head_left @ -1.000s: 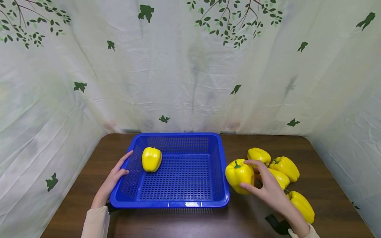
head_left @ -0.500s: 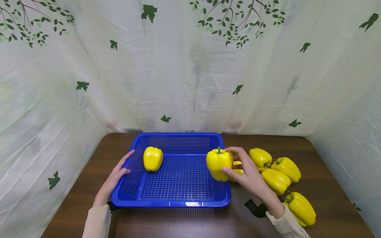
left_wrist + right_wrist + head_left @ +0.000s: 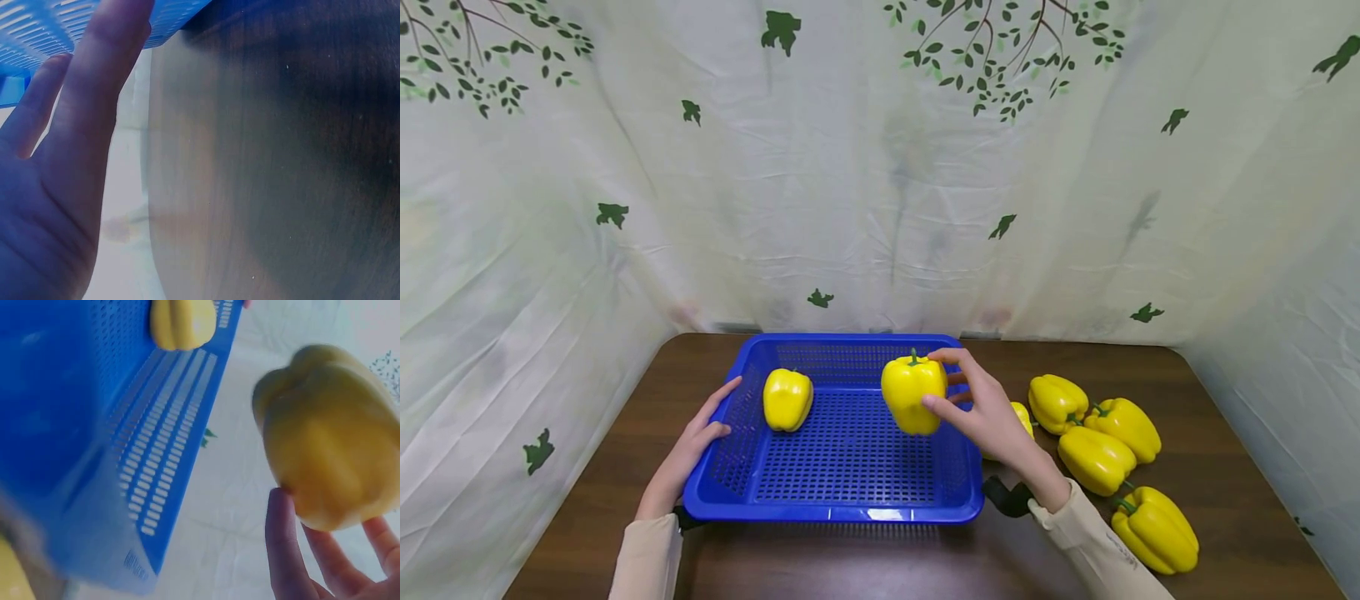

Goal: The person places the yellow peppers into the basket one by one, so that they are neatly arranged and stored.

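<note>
A blue perforated plastic basket (image 3: 842,511) sits on the brown table. At its left side my left hand (image 3: 688,450) holds the rim, thumb and index finger on top; in the left wrist view, a finger (image 3: 94,81) lies along the outer wall. One yellow bell pepper (image 3: 787,400) stands inside at the left. My right hand (image 3: 981,408) pinches another yellow bell pepper (image 3: 913,400) between thumb and fingers, its green stem up, over the basket's right half. In the right wrist view, the held pepper (image 3: 337,444) hides part of the fingers.
Several yellow bell peppers (image 3: 1097,460) lie on the table (image 3: 1240,517) right of the basket. One more, partly hidden behind my right wrist, lies close to the basket's right edge. A white leaf-printed curtain (image 3: 880,167) surrounds the table's back and sides.
My right hand has carried the gripped bell pepper leftward and upward, from beside the basket's right rim to above its inside. My left hand has stayed at the left rim.
</note>
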Motion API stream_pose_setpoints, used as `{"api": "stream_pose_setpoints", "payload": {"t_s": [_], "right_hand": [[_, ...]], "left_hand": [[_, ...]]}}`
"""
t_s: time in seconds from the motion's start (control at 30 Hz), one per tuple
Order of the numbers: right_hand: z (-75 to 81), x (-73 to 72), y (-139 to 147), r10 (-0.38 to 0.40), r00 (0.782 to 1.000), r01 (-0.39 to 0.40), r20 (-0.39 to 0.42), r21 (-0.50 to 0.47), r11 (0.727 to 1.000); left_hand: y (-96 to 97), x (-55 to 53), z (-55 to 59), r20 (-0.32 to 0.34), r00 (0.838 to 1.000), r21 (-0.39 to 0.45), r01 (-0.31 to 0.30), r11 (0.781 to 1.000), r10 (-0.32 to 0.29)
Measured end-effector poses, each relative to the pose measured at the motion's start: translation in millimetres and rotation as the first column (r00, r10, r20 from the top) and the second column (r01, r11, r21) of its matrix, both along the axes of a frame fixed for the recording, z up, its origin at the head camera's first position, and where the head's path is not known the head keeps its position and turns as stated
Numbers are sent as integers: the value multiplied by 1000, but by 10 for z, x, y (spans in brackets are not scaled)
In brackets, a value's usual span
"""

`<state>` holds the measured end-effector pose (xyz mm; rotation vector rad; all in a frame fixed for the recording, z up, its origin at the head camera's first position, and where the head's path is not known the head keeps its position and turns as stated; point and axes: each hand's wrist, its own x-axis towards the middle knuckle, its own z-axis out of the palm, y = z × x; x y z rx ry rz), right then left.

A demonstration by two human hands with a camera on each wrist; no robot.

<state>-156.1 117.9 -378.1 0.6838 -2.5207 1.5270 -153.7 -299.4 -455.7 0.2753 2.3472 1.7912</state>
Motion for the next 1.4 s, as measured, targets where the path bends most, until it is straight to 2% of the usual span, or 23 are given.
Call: {"api": "stream_pose_setpoints", "payload": {"t_s": [0.2,0.33,0.5,0.67,1.0,1.4], "right_hand": [[15,-61,-103,54,999,-54,5,-39,998],[21,-68,-159,90,996,-90,-11,-10,996],[37,-88,-217,98,995,-97,-17,44,994],[47,-108,-272,102,995,-101,-23,57,993],[39,-172,-386,162,985,-164,61,29,986],[74,-285,-576,250,963,-255,105,43,966]], "left_hand": [[-11,-3,-14,-16,1000,-6,1,1000,-1],[-15,-6,-19,-19,1000,-2,4,1000,-4],[-14,-9,-17,-23,1000,-9,2,1000,-3],[-16,-8,-11,-27,1000,-12,3,1000,-3],[-17,-7,-6,-28,1000,-4,5,1000,-5],[-13,-14,-8,-19,1000,1,11,1000,-11]]}}
